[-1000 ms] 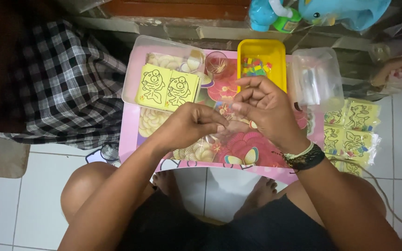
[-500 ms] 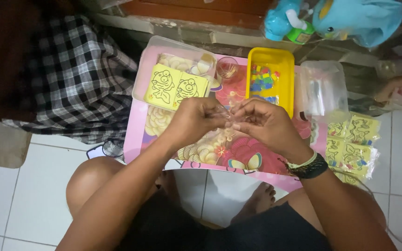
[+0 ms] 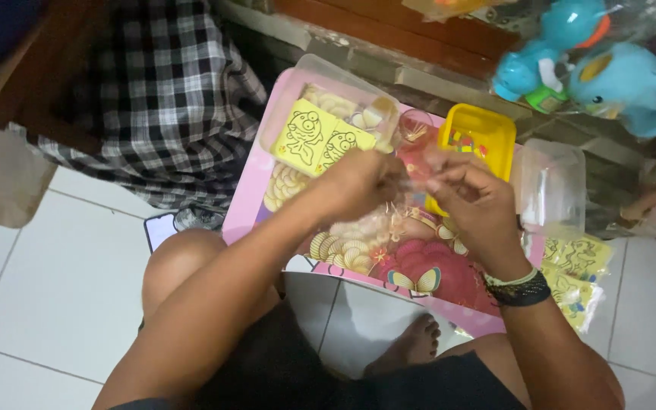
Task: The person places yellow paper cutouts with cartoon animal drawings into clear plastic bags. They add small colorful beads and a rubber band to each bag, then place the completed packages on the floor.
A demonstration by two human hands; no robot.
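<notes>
Head view looks down on both hands meeting over a low pink table with a flower and butterfly print [image 3: 449,292]. The left hand [image 3: 358,182] and the right hand [image 3: 468,199] are pinched together on a small clear plastic packet [image 3: 417,178], thin and blurred, so I cannot tell what is inside it or how firmly each side grips; the fingers look closed, not spread. From where I stand, the risk is a slip or a sudden tear: the packet hangs above the tabletop with nothing under it but print, so small contents could scatter and roll off the near edge towards the white tiled floor [image 3: 62,296]. Just beyond the grip sits a yellow rectangular plastic tray of small coloured bits [image 3: 487,129], close enough for a jerking right hand to knock it. Left of the grip lie yellow cards with cartoon line drawings [image 3: 320,140] on a clear plastic box [image 3: 290,114]; right of it stands another clear plastic container [image 3: 556,182]. Open room is mostly towards the person's knees; the far side is crowded.
</notes>
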